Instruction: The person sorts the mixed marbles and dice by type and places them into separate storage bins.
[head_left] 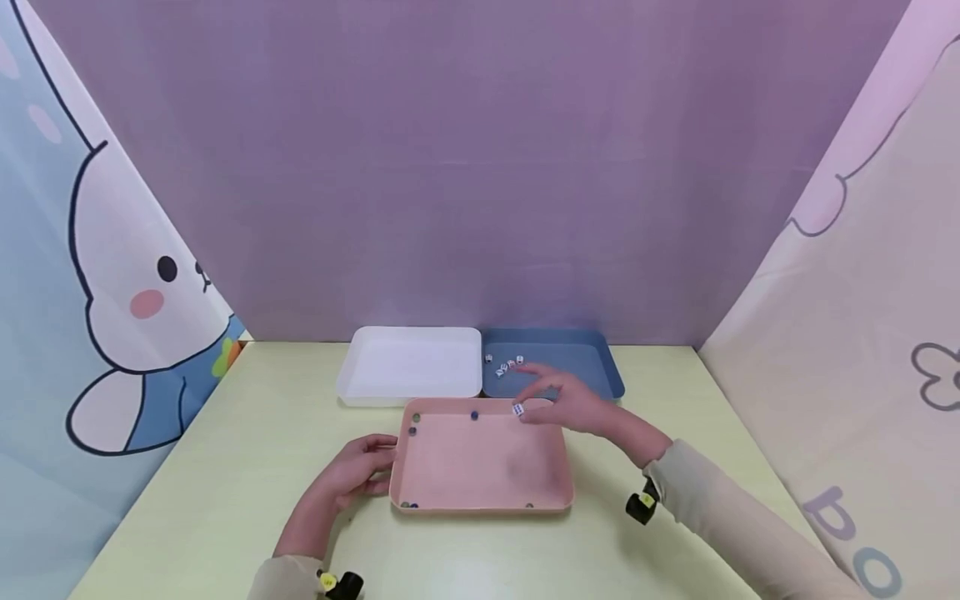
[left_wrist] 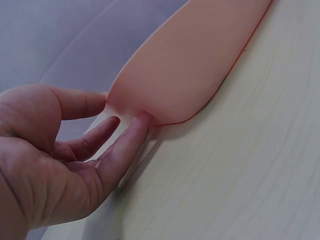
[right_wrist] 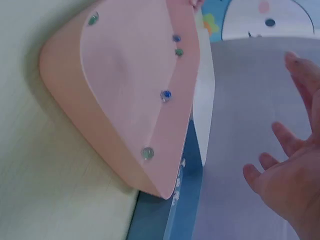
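Observation:
My right hand (head_left: 573,406) pinches a white die (head_left: 518,409) with dark pips between thumb and finger, over the far right part of the pink tray (head_left: 480,462). In the right wrist view the same hand (right_wrist: 295,150) shows its other fingers spread, and the die is not visible. Several glass marbles (right_wrist: 166,95) lie along the pink tray's edges. At the tray's left end, my left hand (head_left: 360,471) touches the outer wall. The left wrist view has this hand's (left_wrist: 65,155) thumb and a finger against the wall, fingers fairly straight.
Behind the pink tray stand a white tray (head_left: 412,367) on the left and a blue tray (head_left: 577,362) on the right, side by side. Several white dice (head_left: 504,367) lie in the blue tray's left part. A purple backdrop (head_left: 480,167) rises behind the table (head_left: 247,467).

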